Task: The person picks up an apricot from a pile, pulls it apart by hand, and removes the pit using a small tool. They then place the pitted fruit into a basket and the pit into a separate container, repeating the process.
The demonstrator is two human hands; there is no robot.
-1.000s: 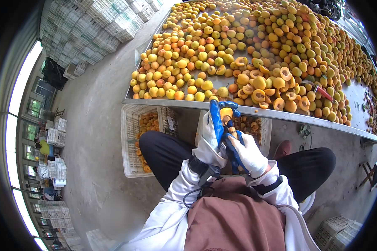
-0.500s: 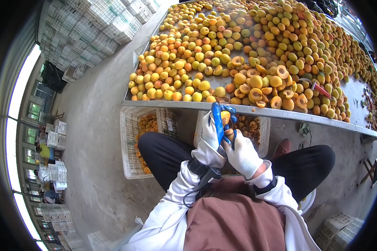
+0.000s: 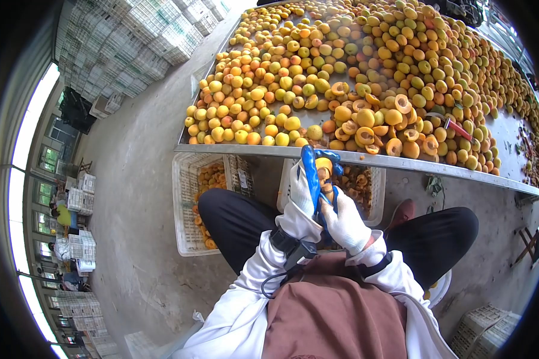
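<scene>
My left hand (image 3: 305, 185), in a white glove with blue coated fingers, is closed around an apricot (image 3: 323, 163) just in front of the table edge. The fruit appears cut, with brownish flesh or stone showing on the side toward me. My right hand (image 3: 347, 222), gloved the same way, is pressed up against it from below, its fingers closed on a small brown-handled tool (image 3: 327, 190) mostly hidden by the gloves. Beneath both hands, a crate (image 3: 377, 194) holds dark orange fruit pieces. Several halved apricots (image 3: 365, 136) lie on the table straight ahead.
A metal table (image 3: 269, 149) with a raised rim carries a large heap of whole apricots (image 3: 425, 66). A red-handled knife (image 3: 459, 128) rests among them. Left of my knee stands a white crate (image 3: 182, 203) of apricot halves. Stacked crates (image 3: 120, 48) line the far left.
The apricot has turned in my left hand, so more of its brownish inside faces me. My right hand has shifted slightly left and down, staying close against the fruit.
</scene>
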